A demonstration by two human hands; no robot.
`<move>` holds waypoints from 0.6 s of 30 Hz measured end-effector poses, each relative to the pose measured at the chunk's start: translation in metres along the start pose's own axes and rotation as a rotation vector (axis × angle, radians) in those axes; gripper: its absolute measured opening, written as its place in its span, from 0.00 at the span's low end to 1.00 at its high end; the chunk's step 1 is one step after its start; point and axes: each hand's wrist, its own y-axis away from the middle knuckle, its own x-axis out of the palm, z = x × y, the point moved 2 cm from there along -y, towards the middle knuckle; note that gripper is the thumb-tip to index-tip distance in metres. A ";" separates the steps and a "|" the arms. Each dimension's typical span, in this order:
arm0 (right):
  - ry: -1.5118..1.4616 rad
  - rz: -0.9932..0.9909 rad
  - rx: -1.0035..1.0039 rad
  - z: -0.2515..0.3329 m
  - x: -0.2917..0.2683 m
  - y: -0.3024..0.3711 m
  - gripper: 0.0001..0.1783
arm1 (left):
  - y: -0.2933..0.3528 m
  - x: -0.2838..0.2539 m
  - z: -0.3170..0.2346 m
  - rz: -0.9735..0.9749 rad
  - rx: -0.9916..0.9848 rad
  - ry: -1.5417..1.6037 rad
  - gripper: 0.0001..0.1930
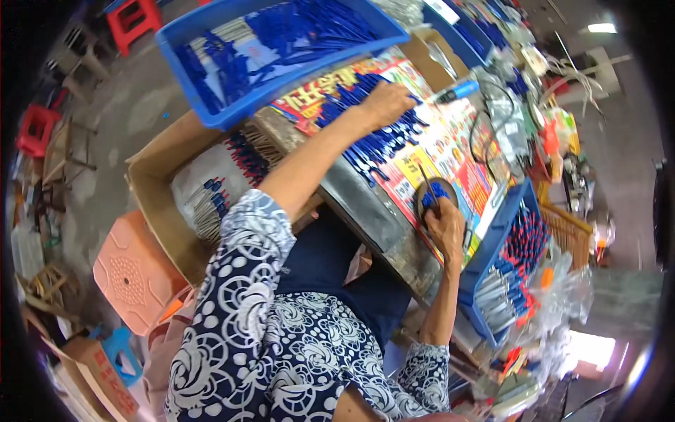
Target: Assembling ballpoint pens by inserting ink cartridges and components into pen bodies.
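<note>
My left hand [387, 105] lies over a pile of slim blue sticks [364, 144] on the table, its fingers curled closed. Whatever is between them is hidden. My right hand [446, 226] is at a small round dark dish [421, 205], the fingertips pinched together among tiny blue parts [436, 191]. I cannot make out what they hold. Beyond my left hand lies a thicker blue stick-shaped tool [457, 91] with a pale end. Colourful printed paper [460, 133] covers the tabletop under the pile and the dish.
A large blue tray [242, 116] of blue sticks stands at the far left. On the right, a blue bin [478, 320] holds metal-shafted pieces with blue and red handles. An open cardboard box [151, 172] of similar pieces and an orange stool [133, 271] stand at left.
</note>
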 end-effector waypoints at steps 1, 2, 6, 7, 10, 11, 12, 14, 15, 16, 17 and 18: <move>0.003 -0.027 -0.016 -0.001 -0.001 0.001 0.10 | -0.002 0.005 -0.002 -0.012 -0.009 0.018 0.07; -0.005 -0.020 -0.044 0.001 -0.002 0.001 0.10 | 0.000 0.005 -0.003 -0.021 -0.021 0.031 0.07; -0.053 -0.023 0.006 0.003 -0.004 0.003 0.10 | 0.002 0.000 -0.006 0.039 -0.061 -0.001 0.06; -0.050 -0.023 0.035 0.002 -0.005 0.003 0.10 | 0.004 -0.004 -0.006 0.005 -0.059 0.000 0.06; -0.042 -0.016 0.058 0.000 -0.007 0.003 0.09 | 0.012 -0.023 -0.005 -0.065 -0.060 0.005 0.06; -0.043 -0.019 0.070 -0.005 -0.008 0.003 0.08 | 0.012 -0.039 -0.007 -0.043 -0.088 0.013 0.06; -0.045 -0.022 0.084 -0.008 -0.008 0.004 0.08 | 0.012 -0.055 -0.007 -0.021 -0.114 0.022 0.07; -0.048 -0.042 0.063 -0.005 -0.012 0.006 0.07 | 0.012 -0.086 0.008 -0.003 -0.203 -0.080 0.11; -0.084 -0.055 0.085 -0.006 -0.014 0.007 0.08 | 0.010 -0.114 0.008 0.096 -0.354 -0.052 0.13; -0.121 -0.069 0.097 -0.005 -0.015 0.008 0.08 | 0.011 -0.127 0.024 0.132 -0.390 -0.070 0.14; -0.109 -0.082 0.098 -0.003 -0.016 0.009 0.08 | 0.015 -0.146 0.034 0.130 -0.539 -0.038 0.14; -0.116 -0.082 0.090 0.001 -0.015 0.008 0.08 | 0.021 -0.161 0.052 0.238 -0.579 -0.134 0.12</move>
